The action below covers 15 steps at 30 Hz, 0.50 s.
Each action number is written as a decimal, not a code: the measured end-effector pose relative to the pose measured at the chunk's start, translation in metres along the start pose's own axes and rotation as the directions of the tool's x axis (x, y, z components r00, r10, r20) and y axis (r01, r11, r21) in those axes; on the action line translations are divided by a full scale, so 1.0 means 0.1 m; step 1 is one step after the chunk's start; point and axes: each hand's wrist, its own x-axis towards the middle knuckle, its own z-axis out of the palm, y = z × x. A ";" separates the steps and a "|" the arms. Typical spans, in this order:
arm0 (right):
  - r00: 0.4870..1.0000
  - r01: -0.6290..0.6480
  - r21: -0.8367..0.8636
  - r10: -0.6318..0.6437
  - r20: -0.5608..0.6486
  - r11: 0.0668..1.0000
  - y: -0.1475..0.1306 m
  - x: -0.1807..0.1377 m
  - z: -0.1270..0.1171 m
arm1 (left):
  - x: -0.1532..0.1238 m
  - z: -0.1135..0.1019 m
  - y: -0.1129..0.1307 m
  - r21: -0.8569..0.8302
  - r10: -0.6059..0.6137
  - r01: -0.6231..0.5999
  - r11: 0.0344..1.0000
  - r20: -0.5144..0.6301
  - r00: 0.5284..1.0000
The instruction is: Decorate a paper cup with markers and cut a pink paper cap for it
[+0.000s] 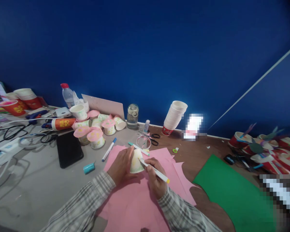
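My left hand (120, 166) is closed around a small pale paper cup (136, 162), holding it upside down over a sheet of pink paper (135, 199). My right hand (157, 180) grips a white marker with a yellow end (156, 170). The marker's tip touches the cup's side. Both sleeves are checked.
Decorated cups with pink tops (94, 129) cluster at the back left beside a black tablet (69, 148). A stack of paper cups (174, 117), scissors (152, 138), a glass jar (132, 116), loose markers (109, 149) and a green sheet (232, 193) lie around. Red cups (263, 151) crowd the right.
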 end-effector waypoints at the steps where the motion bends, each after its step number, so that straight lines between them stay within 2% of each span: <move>1: 1.000 0.000 -0.001 0.000 -0.003 1.000 0.00 0.00 0.00 | 0.00 0.00 0.00 0.002 0.003 -0.003 1.000 0.005 1.000; 7: 0.999 -0.001 0.007 0.002 -0.033 1.000 0.01 0.00 -0.01 | -0.01 0.01 -0.02 -0.008 -0.024 0.024 1.000 0.042 0.999; 15: 1.000 0.004 -0.018 -0.004 0.008 1.000 -0.04 -0.03 -0.01 | -0.02 0.03 -0.04 -0.015 -0.036 0.036 0.999 0.047 0.998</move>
